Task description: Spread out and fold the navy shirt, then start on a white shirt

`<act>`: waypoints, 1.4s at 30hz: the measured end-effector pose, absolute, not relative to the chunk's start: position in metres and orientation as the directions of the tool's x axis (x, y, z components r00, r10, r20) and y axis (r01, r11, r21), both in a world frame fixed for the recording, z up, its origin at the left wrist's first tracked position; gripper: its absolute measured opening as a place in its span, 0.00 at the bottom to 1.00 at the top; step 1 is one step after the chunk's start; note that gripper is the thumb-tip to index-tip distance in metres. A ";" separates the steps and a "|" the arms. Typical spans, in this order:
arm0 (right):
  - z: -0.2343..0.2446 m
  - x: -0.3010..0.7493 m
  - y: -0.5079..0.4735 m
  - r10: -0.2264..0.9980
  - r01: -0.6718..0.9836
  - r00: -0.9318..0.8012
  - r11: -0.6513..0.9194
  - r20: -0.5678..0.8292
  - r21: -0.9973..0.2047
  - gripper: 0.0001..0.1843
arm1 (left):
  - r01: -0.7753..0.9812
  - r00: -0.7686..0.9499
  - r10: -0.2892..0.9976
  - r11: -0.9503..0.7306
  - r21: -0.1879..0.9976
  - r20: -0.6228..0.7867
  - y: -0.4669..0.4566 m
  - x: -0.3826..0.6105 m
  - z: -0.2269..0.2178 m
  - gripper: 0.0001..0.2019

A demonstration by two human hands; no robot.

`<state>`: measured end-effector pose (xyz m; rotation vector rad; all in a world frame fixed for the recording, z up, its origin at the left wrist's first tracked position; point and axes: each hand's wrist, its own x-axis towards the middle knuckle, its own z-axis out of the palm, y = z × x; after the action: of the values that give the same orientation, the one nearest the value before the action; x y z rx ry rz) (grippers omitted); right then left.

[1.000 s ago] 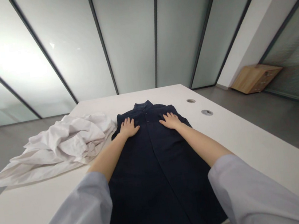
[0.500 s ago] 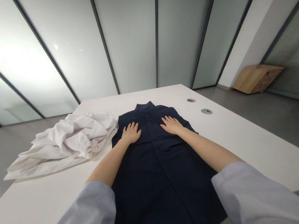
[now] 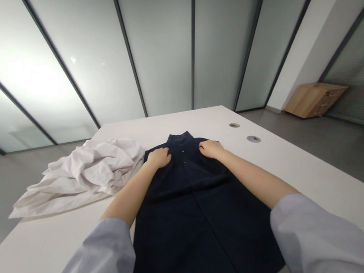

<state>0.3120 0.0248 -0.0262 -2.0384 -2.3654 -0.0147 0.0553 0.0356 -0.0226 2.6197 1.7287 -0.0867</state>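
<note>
A dark navy shirt [image 3: 196,224] lies spread front up on the table, its collar [image 3: 180,139] at the far end and small buttons running down from it. My left hand [image 3: 160,157] is closed at the left chest just below the shoulder, fingers curled into the cloth. On the opposite side, my right hand [image 3: 211,149] grips the shirt at the same height, fingertips bent under. Loose folds cross the front below both hands. The sleeves are not visible.
A crumpled white cloth [image 3: 86,173] is heaped on the left of the white table [image 3: 310,191]. Two round cable holes, one being a grey grommet [image 3: 254,139], sit on the right. A wooden cabinet [image 3: 316,98] stands on the floor beyond, by frosted glass panels.
My hands lay flat with fingers stretched on the shirt; now they are curled into it. The collar and upper part have shifted toward me, and folds have formed across the front.
</note>
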 end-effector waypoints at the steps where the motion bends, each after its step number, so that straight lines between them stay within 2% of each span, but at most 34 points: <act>1: -0.031 0.313 0.029 0.987 0.987 -0.160 0.161 0.031 -0.021 0.23 | 0.917 0.398 0.918 -0.397 -0.030 0.004 0.040 0.055 -0.028 0.26; 3: -0.044 0.313 0.036 0.985 0.984 -0.168 0.170 0.036 -0.045 0.27 | 0.914 0.406 0.913 -0.405 -0.020 0.038 0.047 0.053 -0.043 0.29; 7: -0.068 0.312 0.041 0.993 0.991 -0.107 0.102 -0.050 -0.089 0.33 | 0.937 0.350 0.936 -0.350 0.024 -0.035 0.049 0.052 -0.068 0.32; 13: -0.076 0.313 0.020 0.988 0.989 -0.138 0.134 -0.069 -0.057 0.34 | 0.947 0.321 0.940 -0.322 0.013 -0.119 0.029 0.047 -0.071 0.34; 17: -0.064 0.317 0.007 0.976 0.978 -0.210 0.210 -0.066 -0.005 0.29 | 0.919 0.389 0.902 -0.395 0.010 -0.187 0.022 0.040 -0.059 0.35; 20: -0.048 0.322 0.020 0.978 0.979 -0.203 0.201 -0.054 -0.027 0.21 | 0.915 0.404 0.913 -0.403 0.014 -0.053 0.034 0.040 -0.045 0.31; 23: -0.038 0.327 0.046 0.988 0.980 -0.150 0.154 0.040 -0.126 0.19 | 0.959 0.277 0.955 -0.282 0.036 0.102 0.053 0.047 -0.038 0.24; 25: -0.037 0.329 0.063 0.992 0.975 -0.108 0.120 0.071 -0.188 0.18 | 0.972 0.214 0.972 -0.222 0.073 0.102 0.064 0.053 -0.040 0.22; 28: -0.043 0.328 0.079 0.997 0.969 -0.071 0.080 0.043 -0.233 0.16 | 0.975 0.182 0.981 -0.189 0.118 0.067 0.074 0.062 -0.047 0.20; 33: -0.052 0.316 0.084 0.997 0.973 -0.073 0.068 -0.015 -0.221 0.18 | 0.979 0.123 0.992 -0.122 0.166 0.002 0.085 0.076 -0.050 0.21; 36: -0.050 0.308 0.082 0.998 0.974 -0.060 0.055 -0.017 -0.218 0.20 | 0.980 0.108 0.993 -0.099 0.172 -0.045 0.090 0.079 -0.043 0.18; 38: -0.046 0.306 0.080 0.998 0.972 -0.059 0.064 0.028 -0.224 0.20 | 0.978 0.109 0.994 -0.107 0.178 -0.003 0.089 0.078 -0.037 0.17; 42: -0.037 0.307 0.070 0.975 0.975 -0.031 0.078 0.219 -0.209 0.20 | 0.973 0.120 0.968 -0.158 0.167 0.221 0.076 0.069 -0.029 0.16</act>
<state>0.3075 0.0702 -0.0366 -1.9468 -2.0591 0.0023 0.0691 0.0757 -0.0286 2.3645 2.0500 0.4419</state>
